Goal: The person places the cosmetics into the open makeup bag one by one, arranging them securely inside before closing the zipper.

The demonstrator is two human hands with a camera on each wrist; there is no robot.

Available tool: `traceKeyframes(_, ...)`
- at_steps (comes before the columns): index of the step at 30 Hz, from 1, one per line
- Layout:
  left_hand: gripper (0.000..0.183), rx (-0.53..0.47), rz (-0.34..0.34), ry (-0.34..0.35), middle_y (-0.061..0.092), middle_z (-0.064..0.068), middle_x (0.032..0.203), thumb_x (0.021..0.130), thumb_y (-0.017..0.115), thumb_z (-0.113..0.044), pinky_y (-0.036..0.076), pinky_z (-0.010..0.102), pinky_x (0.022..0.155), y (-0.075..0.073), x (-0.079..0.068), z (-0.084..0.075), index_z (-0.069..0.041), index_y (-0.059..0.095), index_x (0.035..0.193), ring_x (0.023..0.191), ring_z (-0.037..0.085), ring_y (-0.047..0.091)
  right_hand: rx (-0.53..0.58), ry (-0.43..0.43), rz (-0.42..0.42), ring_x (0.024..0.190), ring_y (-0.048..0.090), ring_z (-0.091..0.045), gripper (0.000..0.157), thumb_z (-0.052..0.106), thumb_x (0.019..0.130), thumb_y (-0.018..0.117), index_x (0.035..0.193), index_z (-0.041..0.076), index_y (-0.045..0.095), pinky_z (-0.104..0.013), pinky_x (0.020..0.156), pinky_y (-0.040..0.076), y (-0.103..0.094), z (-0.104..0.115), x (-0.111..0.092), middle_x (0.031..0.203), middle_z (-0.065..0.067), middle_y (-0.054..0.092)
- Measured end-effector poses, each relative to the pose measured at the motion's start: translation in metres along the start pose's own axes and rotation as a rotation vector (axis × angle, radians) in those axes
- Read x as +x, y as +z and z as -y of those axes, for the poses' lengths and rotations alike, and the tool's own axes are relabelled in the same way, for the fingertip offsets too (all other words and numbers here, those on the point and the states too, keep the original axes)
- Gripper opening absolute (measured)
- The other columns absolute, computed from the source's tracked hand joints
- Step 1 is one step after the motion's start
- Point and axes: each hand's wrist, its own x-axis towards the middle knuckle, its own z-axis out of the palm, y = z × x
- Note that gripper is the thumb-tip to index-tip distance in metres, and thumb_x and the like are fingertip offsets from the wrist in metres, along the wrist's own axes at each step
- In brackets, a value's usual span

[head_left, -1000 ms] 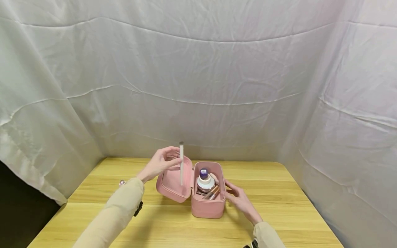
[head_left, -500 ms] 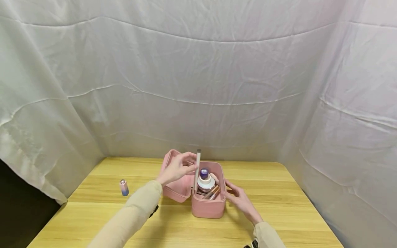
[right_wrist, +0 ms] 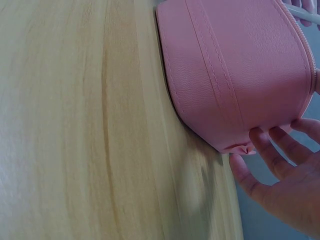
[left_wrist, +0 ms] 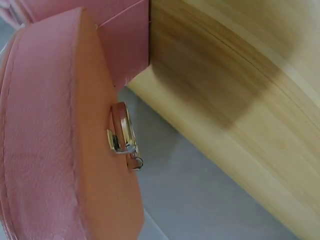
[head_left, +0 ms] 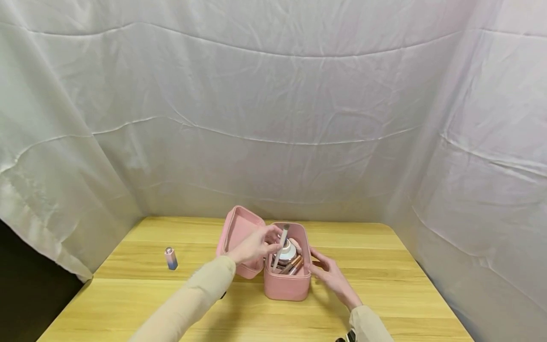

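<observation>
My left hand (head_left: 256,245) pinches a makeup brush (head_left: 278,259) with a pale handle, its dark bristle tip up. The brush leans over the pink cosmetic case (head_left: 286,289), its lower end inside the left part. Inside the case lie a round white-topped jar (head_left: 287,255), a pale sponge-like piece (head_left: 295,245) and brown-capped tubes (head_left: 296,270). The purple-capped item is mostly hidden behind the left hand. My right hand (right_wrist: 292,185) touches the case's right side with spread fingertips, the thumb by the rim. The case lid (head_left: 239,227) hangs open to the left.
A small pink-to-blue tube (head_left: 171,259) stands on the wooden table (head_left: 359,266), left of the case. Pale curtains (head_left: 273,118) enclose the back and sides. A gold-coloured metal clasp ring (left_wrist: 125,132) shows on the lid in the left wrist view.
My left hand has carried the brush rightward from above the lid and lowered it into the case, tilting it. The lid has swung more upright. The right hand stays put.
</observation>
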Motion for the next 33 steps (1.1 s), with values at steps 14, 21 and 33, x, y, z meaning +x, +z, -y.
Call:
traceKeyframes(14,0.021,0.191,0.107,0.060,0.074,0.016,0.096,0.091,0.070,-0.002,0.056,0.018,0.076,0.010,-0.002,0.003,0.007,0.063,0.109,0.091,0.028,0.072,0.006,-0.021,0.015,0.135,0.047,-0.049,0.063,0.015,0.101,0.058,0.156,0.001,0.032,-0.038,0.089,0.054,-0.001,0.002,-0.001,0.158,-0.029,0.035)
traceKeyframes(21,0.015,0.230,0.125,0.064,0.074,0.013,0.094,0.091,0.071,-0.003,0.055,0.016,0.073,0.014,-0.003,0.005,0.003,0.065,0.104,0.087,0.021,0.072,0.009,-0.026,0.012,0.136,0.046,-0.051,0.063,0.016,0.100,0.059,0.156,0.001,0.032,-0.037,0.089,0.054,-0.001,0.001,0.000,0.158,-0.029,0.036)
traceKeyframes(33,0.008,0.424,0.145,0.024,0.077,-0.001,0.090,0.089,0.076,-0.015,0.052,0.021,0.078,0.018,-0.006,0.001,-0.014,0.069,0.093,0.084,0.010,0.071,0.014,-0.018,0.014,0.136,0.046,-0.050,0.064,0.017,0.100,0.060,0.156,0.001,0.033,-0.037,0.089,0.054,-0.001,0.001,0.000,0.158,-0.029,0.036)
